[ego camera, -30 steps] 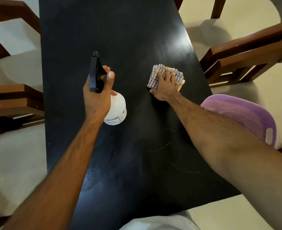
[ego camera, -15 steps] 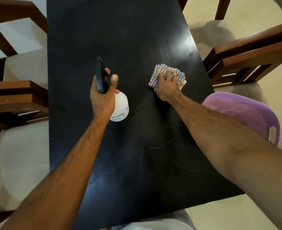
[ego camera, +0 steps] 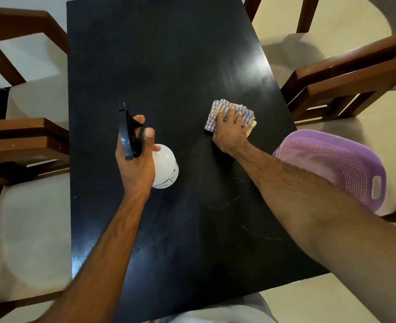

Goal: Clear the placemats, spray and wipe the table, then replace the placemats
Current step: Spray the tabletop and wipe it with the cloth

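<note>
Here, my right hand (ego camera: 230, 130) presses the checked cloth (ego camera: 225, 109) flat, fingers spread, near the black table's (ego camera: 169, 54) right edge. Unwiped surface lies left and toward me. My left hand (ego camera: 135, 159) grips the spray bottle (ego camera: 165, 166), raised, nozzle pointing away.

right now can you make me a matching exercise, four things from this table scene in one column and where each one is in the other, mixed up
Things
1. spray bottle
2. checked cloth
3. purple basket
4. dark table

Places
A. beside the table's right edge, off the top
B. gripped in the left hand
C. between wooden chairs, under both arms
D. pressed onto the tabletop under the right hand

Pairs: 1-B, 2-D, 3-A, 4-C
</note>
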